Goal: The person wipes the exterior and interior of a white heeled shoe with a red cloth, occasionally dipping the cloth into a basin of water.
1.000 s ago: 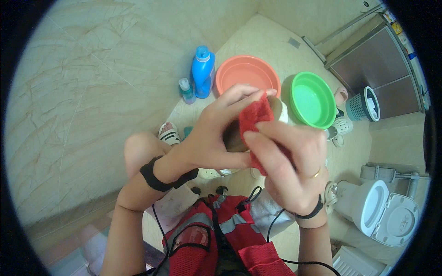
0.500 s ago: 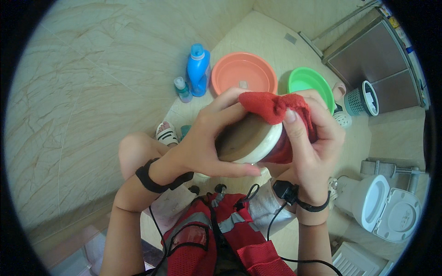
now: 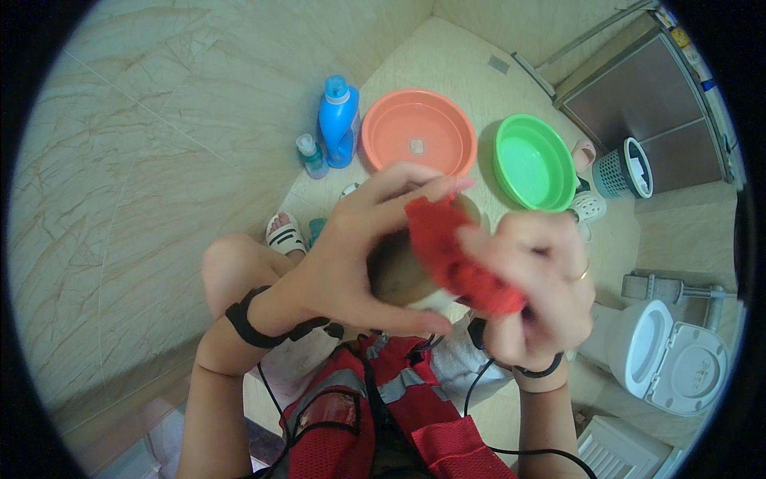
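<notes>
My left hand (image 3: 347, 243) is wrapped around a shoe-like object (image 3: 399, 275) with a brownish oval face and a white rim, held up in front of my lap. Its far end and much of its side are hidden by fingers and cloth. In my right hand (image 3: 542, 283) a red cloth (image 3: 447, 247) is bunched, its free part lying across the object's right side. The right hand is smeared by motion, but its fingers are curled around the cloth.
Beyond my hands stand an orange basin (image 3: 419, 128) and a green basin (image 3: 535, 164). A blue bottle (image 3: 339, 124) and a small pump bottle (image 3: 311, 157) are by the left wall. At right are a toilet (image 3: 650, 347), a slotted basket (image 3: 618, 172) and footwear (image 3: 589, 206).
My right hand has swung down and slightly right, drawing the red cloth from the object's top across its side. My left hand keeps its hold. The view has shifted slightly.
</notes>
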A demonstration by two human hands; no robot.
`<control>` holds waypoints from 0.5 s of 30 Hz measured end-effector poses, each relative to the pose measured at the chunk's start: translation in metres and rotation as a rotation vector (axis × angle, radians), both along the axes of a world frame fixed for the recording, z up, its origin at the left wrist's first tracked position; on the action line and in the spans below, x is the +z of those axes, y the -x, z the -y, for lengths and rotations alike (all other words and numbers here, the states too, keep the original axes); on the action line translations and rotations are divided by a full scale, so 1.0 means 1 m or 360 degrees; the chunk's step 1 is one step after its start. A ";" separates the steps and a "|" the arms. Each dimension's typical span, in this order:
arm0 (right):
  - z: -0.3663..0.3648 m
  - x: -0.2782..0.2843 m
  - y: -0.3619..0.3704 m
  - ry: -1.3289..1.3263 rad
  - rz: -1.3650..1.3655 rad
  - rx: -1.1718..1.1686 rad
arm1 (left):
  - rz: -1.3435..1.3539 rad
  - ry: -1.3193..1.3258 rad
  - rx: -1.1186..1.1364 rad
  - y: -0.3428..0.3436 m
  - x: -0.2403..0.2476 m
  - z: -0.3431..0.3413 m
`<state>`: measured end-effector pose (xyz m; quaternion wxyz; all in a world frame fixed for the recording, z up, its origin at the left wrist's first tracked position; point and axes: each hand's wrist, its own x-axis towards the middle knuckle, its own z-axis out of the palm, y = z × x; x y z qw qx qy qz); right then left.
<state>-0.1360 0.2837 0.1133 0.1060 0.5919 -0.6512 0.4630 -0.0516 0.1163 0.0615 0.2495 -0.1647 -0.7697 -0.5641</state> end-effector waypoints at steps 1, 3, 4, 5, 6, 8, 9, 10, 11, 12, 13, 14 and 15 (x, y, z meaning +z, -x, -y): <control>0.006 -0.003 -0.005 0.0008 -0.0037 0.0200 | -0.0008 -0.0071 0.0041 0.001 -0.003 0.002; 0.009 -0.001 -0.010 0.0004 -0.0124 0.0314 | 0.0139 0.0111 0.0097 0.001 0.003 0.013; 0.010 0.001 -0.012 0.0003 -0.0164 0.0375 | 0.0208 0.0088 0.0077 -0.001 0.010 0.013; 0.008 0.001 -0.012 0.0029 -0.0213 0.0356 | 0.0211 0.0097 0.0080 -0.002 0.015 0.014; 0.007 -0.001 -0.010 0.0078 -0.0217 0.0354 | 0.0236 0.0083 0.0059 -0.002 0.017 0.014; 0.006 -0.007 -0.005 0.0182 -0.0230 0.0345 | 0.0266 0.0066 0.0027 0.000 0.016 0.012; 0.006 -0.006 -0.004 0.0185 -0.0255 0.0335 | 0.0265 0.0089 0.0061 -0.001 0.017 0.011; 0.006 -0.007 -0.004 0.0186 -0.0268 0.0331 | 0.0264 0.0100 0.0079 -0.001 0.016 0.011; 0.006 -0.007 -0.004 0.0187 -0.0278 0.0322 | 0.0266 0.0112 0.0093 -0.001 0.016 0.012; 0.006 -0.009 -0.004 0.0199 -0.0344 0.0268 | 0.0216 0.0119 0.0086 0.001 0.014 0.012; 0.005 -0.009 -0.004 0.0203 -0.0378 0.0240 | 0.0167 0.0125 0.0080 0.002 0.013 0.012; 0.004 -0.009 -0.004 0.0204 -0.0412 0.0210 | 0.0165 0.0120 0.0074 0.004 0.013 0.013; 0.001 -0.007 -0.004 0.0144 -0.0382 0.0181 | 0.0096 0.0222 0.0106 0.005 0.016 0.014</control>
